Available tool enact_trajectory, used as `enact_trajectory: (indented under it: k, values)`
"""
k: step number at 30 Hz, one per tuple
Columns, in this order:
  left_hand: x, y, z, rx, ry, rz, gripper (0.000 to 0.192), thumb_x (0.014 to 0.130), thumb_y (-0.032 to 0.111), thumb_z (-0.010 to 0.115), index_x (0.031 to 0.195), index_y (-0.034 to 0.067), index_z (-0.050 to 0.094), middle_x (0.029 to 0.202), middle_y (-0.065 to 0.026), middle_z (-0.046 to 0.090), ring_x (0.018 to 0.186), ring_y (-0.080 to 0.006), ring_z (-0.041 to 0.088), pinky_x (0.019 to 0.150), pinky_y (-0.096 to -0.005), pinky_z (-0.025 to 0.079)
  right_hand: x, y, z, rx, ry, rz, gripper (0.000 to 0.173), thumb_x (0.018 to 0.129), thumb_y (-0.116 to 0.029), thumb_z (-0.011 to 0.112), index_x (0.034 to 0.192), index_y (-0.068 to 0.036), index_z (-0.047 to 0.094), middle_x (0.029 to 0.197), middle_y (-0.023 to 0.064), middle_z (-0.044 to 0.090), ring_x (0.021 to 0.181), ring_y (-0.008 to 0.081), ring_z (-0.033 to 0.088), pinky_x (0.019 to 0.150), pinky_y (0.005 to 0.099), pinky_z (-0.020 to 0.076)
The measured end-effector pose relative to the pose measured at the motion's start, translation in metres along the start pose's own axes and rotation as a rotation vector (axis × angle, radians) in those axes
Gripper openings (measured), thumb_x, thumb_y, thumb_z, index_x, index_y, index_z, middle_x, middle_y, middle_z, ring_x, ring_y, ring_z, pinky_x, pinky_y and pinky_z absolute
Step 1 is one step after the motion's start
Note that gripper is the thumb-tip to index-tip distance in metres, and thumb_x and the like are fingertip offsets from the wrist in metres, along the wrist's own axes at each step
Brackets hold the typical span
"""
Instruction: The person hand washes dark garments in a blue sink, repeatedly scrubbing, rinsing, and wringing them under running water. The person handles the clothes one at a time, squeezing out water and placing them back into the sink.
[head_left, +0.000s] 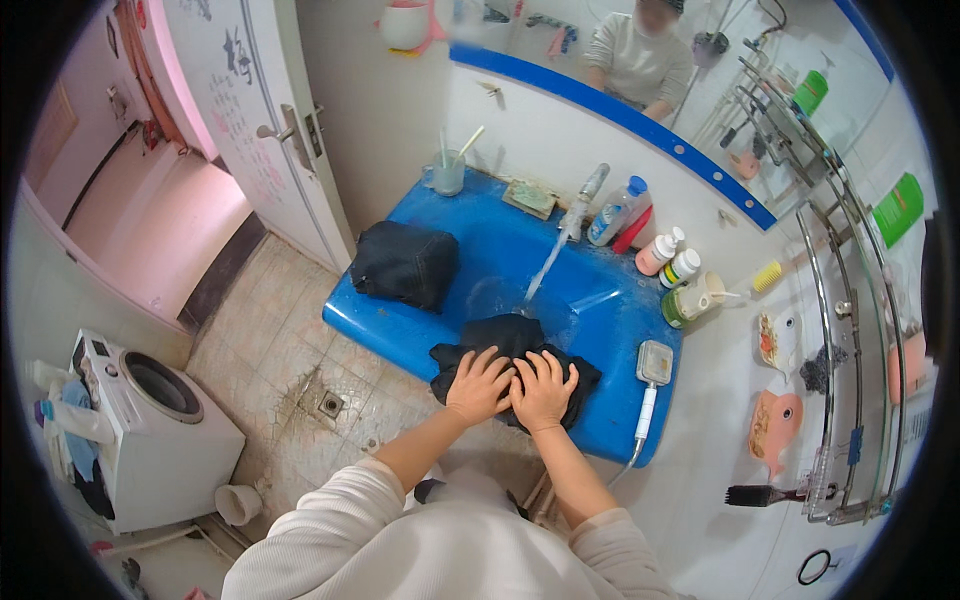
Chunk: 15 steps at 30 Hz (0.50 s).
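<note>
Both my hands press down on a bunched black garment (504, 336) at the front rim of the blue sink (637, 397). My left hand (480, 386) lies on its left part, fingers spread. Beside it, thumbs almost meeting, my right hand (543, 388) rests on the right part; whether either hand grips cloth underneath is hidden. Water runs from the metal faucet (583, 202) into the basin just beyond the garment. On the sink's left side sits a folded dark garment (406, 264) with visible seams, apart from my hands.
A shower head (654, 364) lies on the right rim. Bottles, including a clear blue-capped one (616, 211), line the back edge near a soap dish (529, 198) and a toothbrush cup (448, 176). At left are a washing machine (180, 450) and an open door (247, 97).
</note>
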<state>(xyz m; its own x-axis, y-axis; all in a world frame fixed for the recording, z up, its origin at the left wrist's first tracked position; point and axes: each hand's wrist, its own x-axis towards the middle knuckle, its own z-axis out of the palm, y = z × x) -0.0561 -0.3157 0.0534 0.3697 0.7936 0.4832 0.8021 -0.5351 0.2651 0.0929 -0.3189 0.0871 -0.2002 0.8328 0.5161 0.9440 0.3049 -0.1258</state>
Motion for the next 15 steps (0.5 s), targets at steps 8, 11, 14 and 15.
enact_trajectory:
  k: [8, 11, 14, 15]
  values:
    - [0.0013, 0.0012, -0.0002, -0.011, -0.002, -0.001, 0.038, 0.083, 0.039, 0.062, 0.112, 0.015, 0.065, 0.124, -0.0057, 0.058, 0.127, -0.0279, 0.044, 0.105, -0.0526, 0.031, 0.0002, -0.0003, -0.0029, -0.019, -0.026, -0.005, 0.025, 0.082, -0.027, 0.061, 0.105, -0.018, 0.069, 0.119, 0.0007, 0.061, 0.121, 0.0234, 0.049, 0.106, 0.0543, 0.0207]
    - [0.0012, 0.0010, -0.0011, -0.018, 0.011, -0.004, 0.037, 0.083, 0.039, 0.061, 0.112, 0.015, 0.065, 0.123, -0.0065, 0.058, 0.128, -0.0281, 0.045, 0.104, -0.0530, 0.031, 0.0004, -0.0023, -0.0044, -0.023, -0.030, -0.008, 0.025, 0.083, -0.026, 0.061, 0.105, -0.018, 0.069, 0.119, 0.0007, 0.061, 0.121, 0.0235, 0.049, 0.106, 0.0546, 0.0210]
    - [-0.0001, -0.0003, 0.0020, -0.017, 0.014, -0.003, 0.038, 0.084, 0.040, 0.061, 0.112, 0.015, 0.064, 0.123, -0.0070, 0.058, 0.128, -0.0283, 0.044, 0.104, -0.0530, 0.031, -0.0017, -0.0008, -0.0003, -0.022, -0.027, -0.011, 0.025, 0.083, -0.026, 0.061, 0.106, -0.019, 0.068, 0.120, 0.0007, 0.061, 0.122, 0.0234, 0.049, 0.107, 0.0551, 0.0207]
    - [-0.0002, -0.0002, 0.0020, -0.018, 0.015, -0.002, 0.038, 0.084, 0.040, 0.060, 0.112, 0.015, 0.064, 0.123, -0.0071, 0.058, 0.128, -0.0283, 0.044, 0.104, -0.0530, 0.031, -0.0020, -0.0009, -0.0004, -0.030, -0.027, -0.013, 0.025, 0.083, -0.026, 0.061, 0.106, -0.019, 0.068, 0.120, 0.0007, 0.061, 0.122, 0.0234, 0.048, 0.107, 0.0552, 0.0206]
